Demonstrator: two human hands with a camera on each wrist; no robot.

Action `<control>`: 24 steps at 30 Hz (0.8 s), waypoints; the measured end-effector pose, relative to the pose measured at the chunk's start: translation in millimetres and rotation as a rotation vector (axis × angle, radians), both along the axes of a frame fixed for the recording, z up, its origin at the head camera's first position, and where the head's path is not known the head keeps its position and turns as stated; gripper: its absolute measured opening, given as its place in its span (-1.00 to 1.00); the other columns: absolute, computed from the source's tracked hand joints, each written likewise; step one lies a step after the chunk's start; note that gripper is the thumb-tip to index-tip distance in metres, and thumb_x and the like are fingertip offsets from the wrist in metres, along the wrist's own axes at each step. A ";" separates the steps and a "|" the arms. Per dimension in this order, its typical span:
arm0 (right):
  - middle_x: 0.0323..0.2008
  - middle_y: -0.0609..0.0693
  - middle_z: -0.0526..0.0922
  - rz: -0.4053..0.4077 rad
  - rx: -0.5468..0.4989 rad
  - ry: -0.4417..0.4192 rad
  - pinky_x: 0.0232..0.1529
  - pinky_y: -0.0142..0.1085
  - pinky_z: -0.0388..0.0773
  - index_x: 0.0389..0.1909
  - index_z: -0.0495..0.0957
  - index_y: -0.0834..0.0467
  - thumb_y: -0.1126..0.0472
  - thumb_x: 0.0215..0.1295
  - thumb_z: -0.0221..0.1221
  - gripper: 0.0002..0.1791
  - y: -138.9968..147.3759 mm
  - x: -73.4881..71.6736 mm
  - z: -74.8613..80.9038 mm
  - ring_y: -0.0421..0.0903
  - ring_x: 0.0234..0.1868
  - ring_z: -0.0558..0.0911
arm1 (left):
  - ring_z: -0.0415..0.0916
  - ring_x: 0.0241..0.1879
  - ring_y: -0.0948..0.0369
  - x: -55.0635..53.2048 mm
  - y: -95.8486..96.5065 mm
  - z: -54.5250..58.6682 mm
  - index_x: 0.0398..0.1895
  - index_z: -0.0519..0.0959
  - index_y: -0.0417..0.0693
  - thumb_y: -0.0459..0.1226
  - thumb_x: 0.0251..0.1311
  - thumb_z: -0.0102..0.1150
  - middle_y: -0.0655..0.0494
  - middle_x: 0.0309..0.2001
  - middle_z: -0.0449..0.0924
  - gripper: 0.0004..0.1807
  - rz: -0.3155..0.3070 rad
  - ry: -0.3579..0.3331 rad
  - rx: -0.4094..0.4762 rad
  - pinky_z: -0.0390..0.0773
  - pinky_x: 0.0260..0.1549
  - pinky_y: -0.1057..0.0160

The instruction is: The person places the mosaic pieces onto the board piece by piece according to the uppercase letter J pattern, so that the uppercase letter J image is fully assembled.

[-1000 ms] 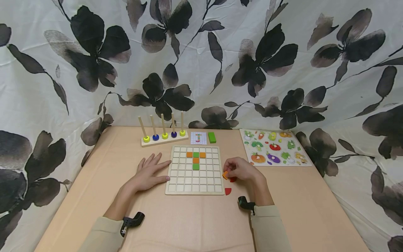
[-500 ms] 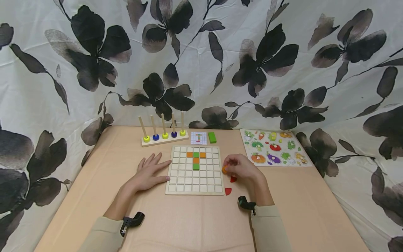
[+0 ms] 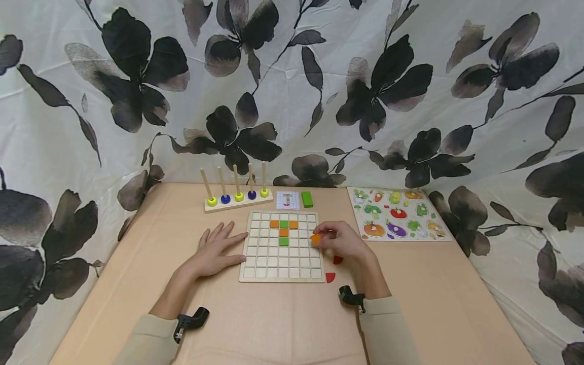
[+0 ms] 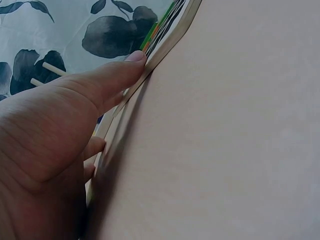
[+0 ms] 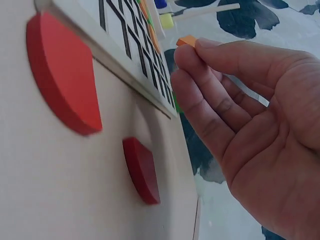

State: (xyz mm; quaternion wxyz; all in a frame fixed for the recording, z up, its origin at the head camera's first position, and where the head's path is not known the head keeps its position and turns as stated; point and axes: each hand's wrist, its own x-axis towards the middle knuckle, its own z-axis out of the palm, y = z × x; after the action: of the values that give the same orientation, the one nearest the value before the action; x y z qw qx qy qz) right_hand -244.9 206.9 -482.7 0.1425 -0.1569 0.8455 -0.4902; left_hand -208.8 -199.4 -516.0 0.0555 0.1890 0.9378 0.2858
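My right hand (image 3: 341, 240) pinches an orange tile (image 3: 315, 239) between thumb and fingertips, above the right edge of the wooden grid board (image 3: 263, 263). In the right wrist view the orange tile (image 5: 187, 41) shows at the fingertips. Orange and green square tiles (image 3: 284, 232) form a T shape in the upper cells of the board. My left hand (image 3: 215, 253) lies with its fingers spread at the board's left edge, the thumb touching the rim. Two red quarter-round pieces, one nearer (image 3: 330, 277) and one farther (image 3: 338, 259), lie right of the board.
Behind the board stand a peg rack (image 3: 239, 201) with yellow and blue rings, a small pattern card (image 3: 288, 200) and a green block (image 3: 307, 199). A vegetable picture board (image 3: 401, 215) lies at the back right. Flowered cloth (image 3: 292, 91) hangs behind the table.
My right hand has turned the orange tile in its fingers and carried it left, from beside the board to over its right edge. The left hand has stayed still.
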 end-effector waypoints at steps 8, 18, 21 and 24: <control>-0.17 0.04 0.72 0.025 0.019 0.054 -0.19 -0.40 0.59 0.02 0.70 0.14 0.29 0.32 0.39 -0.73 -13.8 -0.5 -0.3 -0.06 -0.21 0.63 | -0.30 0.66 -0.30 -0.4 -0.9 -0.1 0.54 0.41 0.22 0.19 0.30 0.30 -0.23 0.67 -0.07 -0.23 -0.009 0.010 0.004 -0.44 0.49 -0.44; -0.28 -0.05 0.69 0.056 0.052 0.156 -0.21 -0.41 0.59 -0.02 0.72 0.11 0.20 0.30 0.44 -0.74 -32.8 4.6 3.2 -0.08 -0.25 0.61 | -0.30 0.65 -0.31 0.1 0.2 0.9 0.53 0.41 0.21 0.17 0.30 0.31 -0.24 0.67 -0.06 -0.24 -0.006 0.011 0.005 -0.42 0.49 -0.45; -0.29 -0.05 0.67 0.057 0.043 0.164 -0.23 -0.40 0.57 -0.04 0.72 0.09 0.20 0.29 0.44 -0.76 -39.0 5.5 2.9 -0.08 -0.26 0.59 | -0.30 0.65 -0.31 0.3 0.4 1.9 0.53 0.42 0.21 0.17 0.30 0.31 -0.25 0.67 -0.06 -0.24 -0.006 0.010 0.006 -0.42 0.49 -0.45; -0.29 -0.06 0.67 0.047 0.036 0.150 -0.25 -0.42 0.56 -0.06 0.73 0.06 0.20 0.28 0.45 -0.77 -45.9 7.0 2.4 -0.08 -0.26 0.59 | -0.29 0.65 -0.32 0.5 0.2 1.9 0.53 0.41 0.21 0.17 0.30 0.31 -0.24 0.67 -0.06 -0.24 -0.005 0.009 0.006 -0.42 0.49 -0.45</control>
State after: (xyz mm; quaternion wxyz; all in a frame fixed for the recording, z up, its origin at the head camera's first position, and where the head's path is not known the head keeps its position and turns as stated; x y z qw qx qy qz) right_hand -237.9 161.0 -480.3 0.0932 -0.2105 0.8585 -0.4582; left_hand -208.3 -199.2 -514.1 0.0516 0.1929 0.9368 0.2874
